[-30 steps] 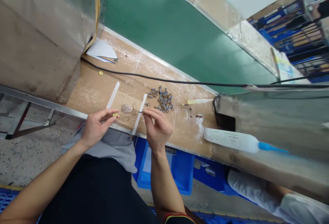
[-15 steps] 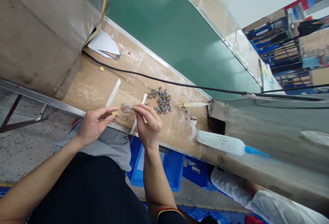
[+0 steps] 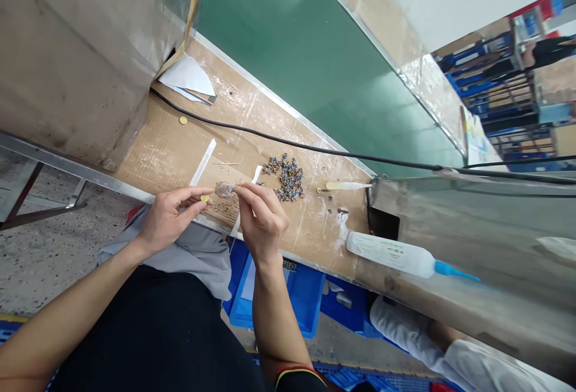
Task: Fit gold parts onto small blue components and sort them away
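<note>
My left hand (image 3: 170, 219) pinches a small round yellow disc (image 3: 204, 198) between thumb and fingers. My right hand (image 3: 264, 219) is closed, its fingertips together on a tiny part that is mostly hidden and too small to name. Against those fingertips, on the side facing the disc, shows a small clear, shiny lump (image 3: 224, 189); whether it is held or lies on the board, I cannot tell. Many tiny brown bits (image 3: 225, 209) lie on the board below. Just beyond my right hand is a loose pile of small blue and brass-coloured parts (image 3: 290, 179).
A black cable (image 3: 288, 140) crosses the bench. To the right lie a white bottle with a blue nozzle (image 3: 391, 254) and a pale tapered tube (image 3: 346, 186). Another yellow disc (image 3: 183, 120) lies at the back left. A blue bin (image 3: 308, 302) sits below the edge, beside another person's sleeve (image 3: 396, 326).
The whole view has shifted slightly, so the bench appears a little further right. Both hands keep nearly the same pose and their hold.
</note>
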### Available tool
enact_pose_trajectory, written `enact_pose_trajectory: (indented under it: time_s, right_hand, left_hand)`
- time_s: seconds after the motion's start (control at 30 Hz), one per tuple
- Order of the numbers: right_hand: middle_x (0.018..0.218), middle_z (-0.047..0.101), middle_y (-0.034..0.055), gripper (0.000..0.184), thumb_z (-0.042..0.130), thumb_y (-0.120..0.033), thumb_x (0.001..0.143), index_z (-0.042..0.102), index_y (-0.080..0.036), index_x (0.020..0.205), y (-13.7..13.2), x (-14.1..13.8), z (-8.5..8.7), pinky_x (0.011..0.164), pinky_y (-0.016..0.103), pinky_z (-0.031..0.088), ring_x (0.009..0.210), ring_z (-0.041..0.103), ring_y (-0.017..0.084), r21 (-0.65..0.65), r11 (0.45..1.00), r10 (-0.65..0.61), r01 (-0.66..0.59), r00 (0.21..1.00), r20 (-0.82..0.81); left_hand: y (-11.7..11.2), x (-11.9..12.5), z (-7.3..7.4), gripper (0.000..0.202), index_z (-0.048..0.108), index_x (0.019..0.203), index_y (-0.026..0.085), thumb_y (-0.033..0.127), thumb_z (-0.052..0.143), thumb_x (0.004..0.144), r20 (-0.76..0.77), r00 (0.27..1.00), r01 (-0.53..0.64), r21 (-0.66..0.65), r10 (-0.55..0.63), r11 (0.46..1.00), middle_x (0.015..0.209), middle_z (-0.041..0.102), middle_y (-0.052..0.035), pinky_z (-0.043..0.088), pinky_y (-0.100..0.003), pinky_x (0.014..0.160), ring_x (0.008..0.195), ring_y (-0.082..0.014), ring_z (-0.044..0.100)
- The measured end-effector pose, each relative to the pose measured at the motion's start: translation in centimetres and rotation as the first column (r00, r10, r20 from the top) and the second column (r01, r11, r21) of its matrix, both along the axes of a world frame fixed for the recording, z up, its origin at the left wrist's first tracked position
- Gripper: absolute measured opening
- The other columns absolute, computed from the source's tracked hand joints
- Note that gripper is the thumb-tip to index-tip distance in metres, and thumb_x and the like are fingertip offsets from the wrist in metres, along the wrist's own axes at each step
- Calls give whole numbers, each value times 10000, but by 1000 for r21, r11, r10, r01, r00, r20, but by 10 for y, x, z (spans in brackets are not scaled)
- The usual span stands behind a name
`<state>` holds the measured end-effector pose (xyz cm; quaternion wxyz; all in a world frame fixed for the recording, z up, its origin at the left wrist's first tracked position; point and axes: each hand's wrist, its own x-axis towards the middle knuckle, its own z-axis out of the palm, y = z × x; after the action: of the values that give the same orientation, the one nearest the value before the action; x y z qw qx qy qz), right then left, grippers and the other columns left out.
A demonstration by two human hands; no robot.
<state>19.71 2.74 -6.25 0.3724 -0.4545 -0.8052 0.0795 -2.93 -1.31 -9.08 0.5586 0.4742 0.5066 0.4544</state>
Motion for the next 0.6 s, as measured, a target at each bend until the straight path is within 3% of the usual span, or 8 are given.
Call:
enact_pose_trajectory:
  time_s: [0.6]
  right_hand:
    - [1152,851,72,289,690,-66,1066,830,-276,1206,-4,1,6,954,407,669,1045,822,228,-46,999,-14,14,1000,-10]
  left_hand:
    - [1,-2,2,308,839,1363,251,324,765,1074,24,999,23,-3,-23,1000,1125,909,-45,716,-297,919,1043,-221,882]
